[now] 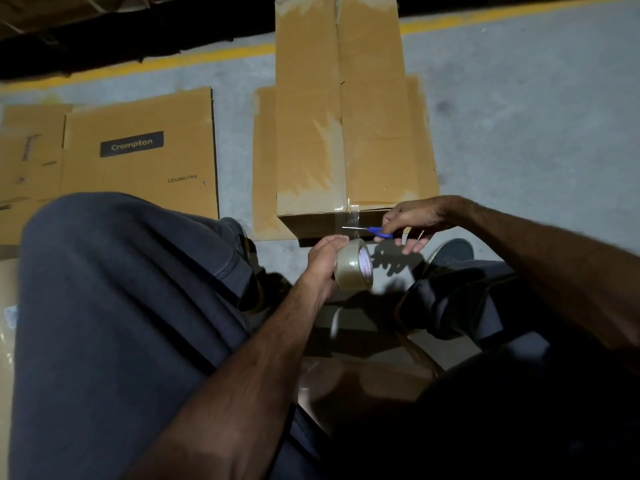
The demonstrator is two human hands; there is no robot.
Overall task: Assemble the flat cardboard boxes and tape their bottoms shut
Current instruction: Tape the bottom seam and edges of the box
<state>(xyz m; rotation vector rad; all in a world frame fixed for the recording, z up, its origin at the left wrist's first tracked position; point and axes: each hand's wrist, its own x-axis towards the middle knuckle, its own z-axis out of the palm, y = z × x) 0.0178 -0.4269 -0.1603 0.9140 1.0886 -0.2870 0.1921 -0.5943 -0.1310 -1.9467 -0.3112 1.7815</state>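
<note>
The left hand (323,259) curls its fingers around a tape roll (355,266), while the right hand (414,221) grips blue-handled scissors (369,231) whose blades meet the clear tape strip (352,216) stretched from the roll to the box. The assembled cardboard box (346,109) lies on the grey floor (519,116) just beyond the hands, its taped seam and long axis running away from the person. A flattened box (138,157) printed "Crompton" lies to its left, and the person's dark-trousered knees frame the hands.

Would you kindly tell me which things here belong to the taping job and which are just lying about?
In use:
- assembled box
- tape roll, held by the left hand
- blue-handled scissors, held by the right hand
- flat Crompton box, likely waiting its turn

Lying about:
- yellow floor line
</note>
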